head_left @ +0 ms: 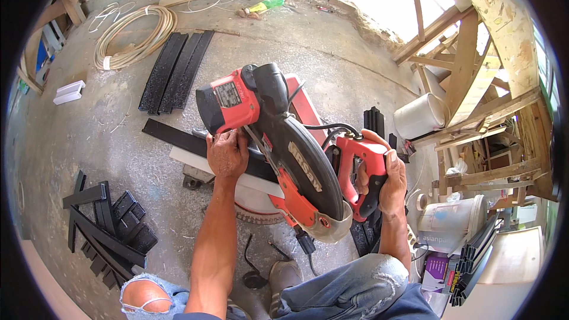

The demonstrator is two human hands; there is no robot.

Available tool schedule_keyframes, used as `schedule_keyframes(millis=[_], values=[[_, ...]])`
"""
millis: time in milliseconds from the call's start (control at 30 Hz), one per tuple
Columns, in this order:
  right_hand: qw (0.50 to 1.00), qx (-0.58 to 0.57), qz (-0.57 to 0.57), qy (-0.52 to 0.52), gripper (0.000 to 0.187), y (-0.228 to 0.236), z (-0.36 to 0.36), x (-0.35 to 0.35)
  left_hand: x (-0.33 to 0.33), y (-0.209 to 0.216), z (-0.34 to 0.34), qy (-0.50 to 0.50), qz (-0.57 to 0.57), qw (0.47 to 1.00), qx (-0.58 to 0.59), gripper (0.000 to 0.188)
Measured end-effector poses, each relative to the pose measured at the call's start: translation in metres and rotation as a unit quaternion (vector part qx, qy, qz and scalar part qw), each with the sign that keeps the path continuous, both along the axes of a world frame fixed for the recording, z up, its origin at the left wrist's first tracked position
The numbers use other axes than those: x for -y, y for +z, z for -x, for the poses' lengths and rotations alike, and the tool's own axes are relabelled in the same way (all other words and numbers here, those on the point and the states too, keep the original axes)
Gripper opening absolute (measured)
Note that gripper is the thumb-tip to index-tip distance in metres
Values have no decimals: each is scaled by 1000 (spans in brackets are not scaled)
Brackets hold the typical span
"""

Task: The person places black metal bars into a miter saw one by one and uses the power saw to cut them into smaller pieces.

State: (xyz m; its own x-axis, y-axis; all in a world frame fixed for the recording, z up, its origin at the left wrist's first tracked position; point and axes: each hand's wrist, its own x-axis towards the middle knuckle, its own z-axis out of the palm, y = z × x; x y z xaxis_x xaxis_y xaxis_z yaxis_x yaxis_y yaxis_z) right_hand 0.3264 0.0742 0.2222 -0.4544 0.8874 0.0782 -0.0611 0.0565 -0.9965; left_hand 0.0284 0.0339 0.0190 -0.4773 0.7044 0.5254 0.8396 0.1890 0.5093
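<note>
A red and black mitre saw (305, 154) stands on the floor before me, its round blade guard tilted toward my right. My right hand (392, 182) is wrapped round the saw's red and black D-shaped handle (363, 153). A long black bar (175, 136) lies across the saw, passing under the head, with its left end sticking out. My left hand (227, 155) is closed on this bar just below the motor housing (228, 99); its fingertips are partly hidden. A pale strip (188, 159) runs along the bar's near side. The blade is hidden by the guard.
Cut black pieces (104, 225) lie piled at left, and longer black bars (175, 71) lie beyond. A coiled hose (136, 32) rests at the far left. White buckets (421, 115), a purple box (437, 272) and timber framing (468, 77) stand at right. A cable (312, 264) trails near my shoe.
</note>
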Motion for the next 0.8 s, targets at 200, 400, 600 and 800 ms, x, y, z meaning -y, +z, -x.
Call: schedule_keyframes(millis=[200,400,600,800], values=[[1000,7,-7,1,71,-5,-2,2,1,0,1,4,10,1000,1,35],[1000,12,-12,-5,71,-1,-3,1,-1,5,-2,-4,38,999,25,32],[1000,13,-5,-8,71,1,0,1,2,5,1,-5,64,998,28,32],[1000,16,-10,-6,72,-3,-3,2,2,5,0,-5,65,997,44,30]])
